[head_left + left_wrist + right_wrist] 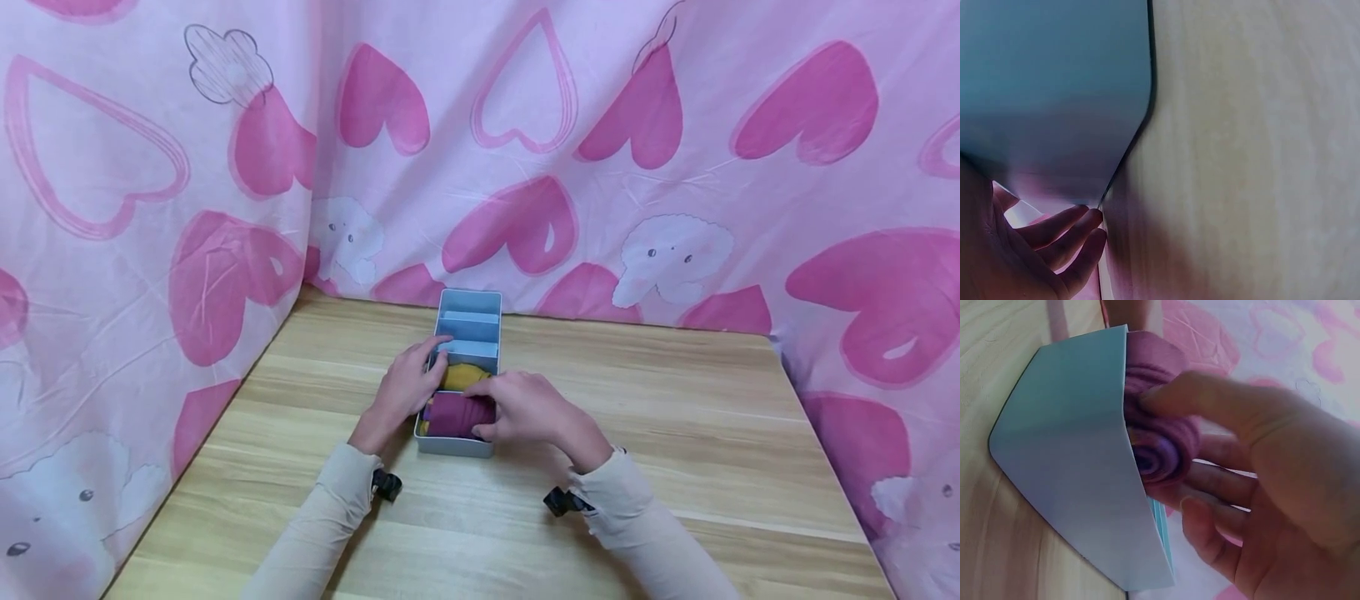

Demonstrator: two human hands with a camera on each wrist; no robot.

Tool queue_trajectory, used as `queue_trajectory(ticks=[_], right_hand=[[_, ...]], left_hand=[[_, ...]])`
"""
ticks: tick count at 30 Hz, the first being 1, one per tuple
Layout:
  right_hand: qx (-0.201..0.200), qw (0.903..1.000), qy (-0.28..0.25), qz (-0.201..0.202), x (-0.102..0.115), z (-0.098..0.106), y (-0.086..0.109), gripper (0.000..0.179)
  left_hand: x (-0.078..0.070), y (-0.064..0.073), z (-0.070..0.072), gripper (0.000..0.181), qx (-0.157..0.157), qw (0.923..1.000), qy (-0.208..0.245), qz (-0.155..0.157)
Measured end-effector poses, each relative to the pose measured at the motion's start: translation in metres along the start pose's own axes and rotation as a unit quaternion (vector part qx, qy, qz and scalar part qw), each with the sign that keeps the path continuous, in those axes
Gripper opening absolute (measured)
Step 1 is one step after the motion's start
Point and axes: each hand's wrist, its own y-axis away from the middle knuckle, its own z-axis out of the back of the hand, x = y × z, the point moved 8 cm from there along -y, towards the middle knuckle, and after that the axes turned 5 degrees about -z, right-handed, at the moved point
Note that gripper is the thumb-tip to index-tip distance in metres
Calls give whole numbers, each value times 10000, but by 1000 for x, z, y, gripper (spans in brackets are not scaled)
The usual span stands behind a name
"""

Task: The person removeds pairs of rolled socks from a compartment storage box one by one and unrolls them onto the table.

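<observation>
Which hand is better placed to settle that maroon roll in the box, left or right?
Probably the right hand: it grips the maroon roll, while the left hand rests at the rim of the box, farther from the roll.

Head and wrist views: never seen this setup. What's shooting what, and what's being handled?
There's no machine here: a person works bare-handed. The large picture looks forward and down from a camera worn on the head; the other two come from small cameras on each wrist. On the wooden table stands a long pale-blue box with dividers. The left hand touches its left side. The right hand has its grip on a maroon roll, seemingly fabric, at the near end. A yellow bundle sits just behind.
</observation>
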Motion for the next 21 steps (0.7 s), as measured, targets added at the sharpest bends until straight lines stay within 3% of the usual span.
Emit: queue_trajectory(ticks=[4,10,21], right_hand=[[-139,9972,-729,-108,-7,7,5,48],[-420,9849,-1671,-172,-17,16,16,46],[-972,9675,-2321,-254,-46,29,43,45]], left_hand=[[0,0,0,45,41,10000,31,24],[0,0,-1,43,73,9999,49,70],[2,0,-2,42,61,9998,45,164]])
